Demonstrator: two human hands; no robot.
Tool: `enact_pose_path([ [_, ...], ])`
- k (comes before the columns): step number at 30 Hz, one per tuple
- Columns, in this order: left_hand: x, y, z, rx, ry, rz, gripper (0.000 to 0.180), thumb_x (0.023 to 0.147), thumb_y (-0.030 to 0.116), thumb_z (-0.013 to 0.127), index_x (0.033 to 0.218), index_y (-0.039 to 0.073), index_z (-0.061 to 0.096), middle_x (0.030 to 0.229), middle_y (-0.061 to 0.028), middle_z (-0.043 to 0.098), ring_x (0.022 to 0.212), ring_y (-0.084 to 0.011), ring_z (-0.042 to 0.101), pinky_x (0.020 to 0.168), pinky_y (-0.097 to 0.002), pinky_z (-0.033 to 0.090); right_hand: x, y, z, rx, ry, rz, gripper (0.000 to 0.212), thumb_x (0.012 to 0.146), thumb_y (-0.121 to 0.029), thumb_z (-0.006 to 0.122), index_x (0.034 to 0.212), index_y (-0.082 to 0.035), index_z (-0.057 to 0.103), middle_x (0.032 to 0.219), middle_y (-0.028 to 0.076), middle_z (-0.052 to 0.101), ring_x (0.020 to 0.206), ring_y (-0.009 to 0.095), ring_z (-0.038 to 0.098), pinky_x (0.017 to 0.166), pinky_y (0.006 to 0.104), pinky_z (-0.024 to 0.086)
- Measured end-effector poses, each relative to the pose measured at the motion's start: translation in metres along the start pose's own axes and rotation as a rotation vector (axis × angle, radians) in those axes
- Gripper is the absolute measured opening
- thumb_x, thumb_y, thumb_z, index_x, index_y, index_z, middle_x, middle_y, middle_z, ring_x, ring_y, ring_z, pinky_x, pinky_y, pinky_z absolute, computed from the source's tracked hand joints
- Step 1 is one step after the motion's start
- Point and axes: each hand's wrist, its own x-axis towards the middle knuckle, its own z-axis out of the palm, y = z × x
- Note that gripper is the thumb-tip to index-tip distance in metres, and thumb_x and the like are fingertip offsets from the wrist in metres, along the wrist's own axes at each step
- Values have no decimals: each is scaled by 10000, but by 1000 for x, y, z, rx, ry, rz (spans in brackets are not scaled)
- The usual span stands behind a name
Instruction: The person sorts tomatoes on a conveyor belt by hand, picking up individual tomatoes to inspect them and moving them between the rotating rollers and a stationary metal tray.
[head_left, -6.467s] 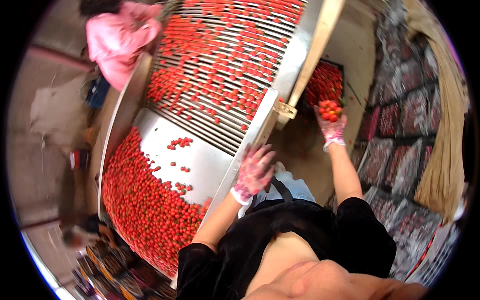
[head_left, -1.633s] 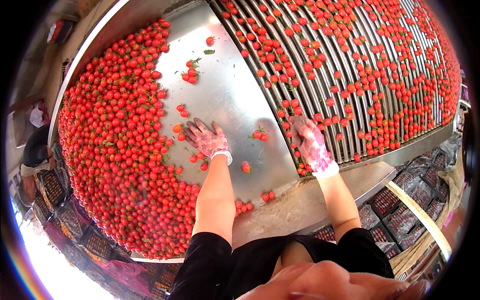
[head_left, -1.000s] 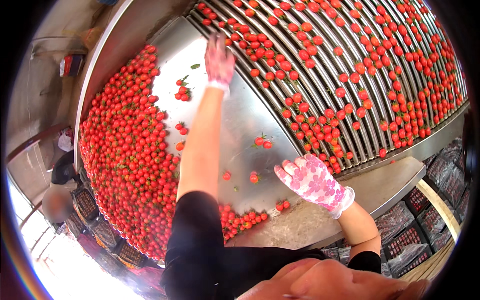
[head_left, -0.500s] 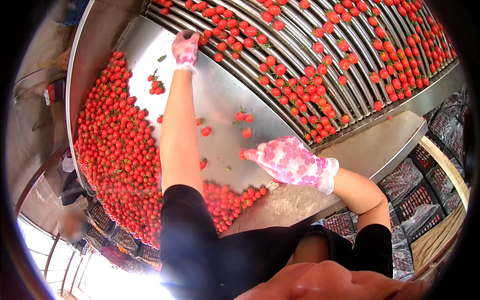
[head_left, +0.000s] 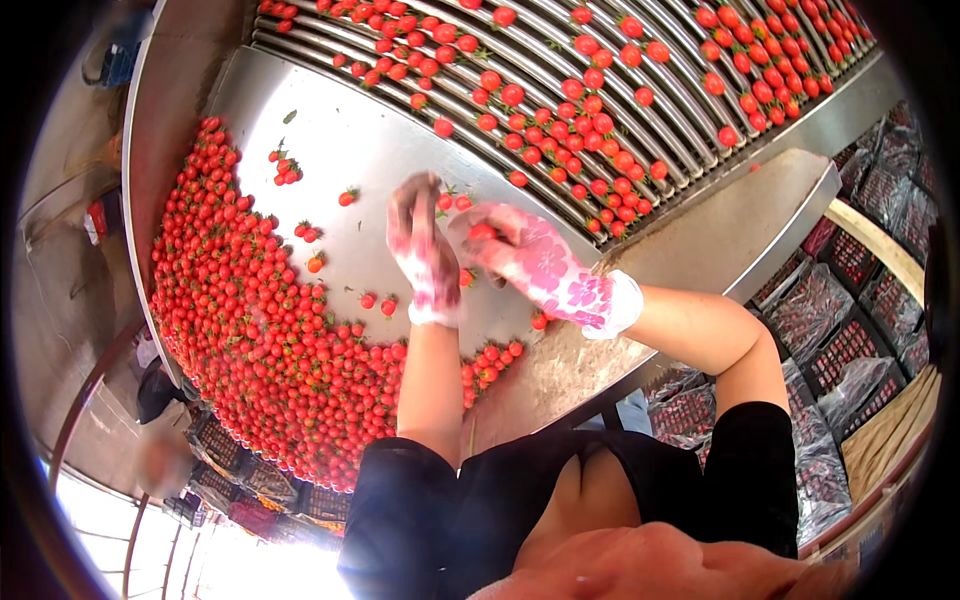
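Observation:
Both my hands wear thin gloves with pink flowers and are close together over a sloping metal tray (head_left: 320, 115). My right hand (head_left: 545, 262) has a red cherry tomato (head_left: 482, 231) between its thumb and fingers. Beside it, my left hand (head_left: 425, 250) points away from me; its fingers are smeared by motion, so I cannot tell what they hold. A few cherry tomatoes (head_left: 453, 202) with green stems lie just past the hands. A large heap of cherry tomatoes (head_left: 270, 340) covers the tray's left and near side.
Beyond the tray, a metal roller conveyor (head_left: 640, 130) carries many tomatoes. A raised metal side wall (head_left: 160, 130) bounds the tray at left. Stacked black crates (head_left: 845, 350), some under clear plastic, stand at right. A small tomato bunch (head_left: 287, 172) lies apart on the tray.
My left hand has come back from the roller edge towards my right hand. My right hand has moved up slightly, a tomato at its fingers. Tomatoes on the rollers have shifted.

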Motion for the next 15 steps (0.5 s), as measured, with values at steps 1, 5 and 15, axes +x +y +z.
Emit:
enact_pose_path([
  [1, 16, -11, 7, 177, -9, -105, 310, 901, 88, 620, 1201, 12, 605, 1131, -143, 631, 1044, -241, 610, 966, -355, 471, -3, 1, 3, 7, -73, -53, 192, 924, -186, 649, 1074, -68, 638, 972, 43, 609, 766, 104, 575, 701, 266, 477],
  [5, 63, -57, 53, 628, -104, -112, 654, 825, 183, 725, 1398, 13, 458, 1318, -223, 510, 1184, -318, 549, 1030, -393, 428, -10, 13, 17, -411, -279, -485, 150, 884, -152, 684, 1001, -83, 621, 851, 58, 616, 779, 193, 624, 692, 332, 485],
  [15, 14, -76, 118, 931, -303, 704, 198, 787, 124, 696, 979, 80, 672, 981, -112, 612, 936, -315, 602, 820, -440, 482, -11, -2, 2, -237, -455, -323, 191, 889, -210, 703, 912, -46, 607, 828, 40, 609, 804, 114, 593, 733, 300, 470],
])
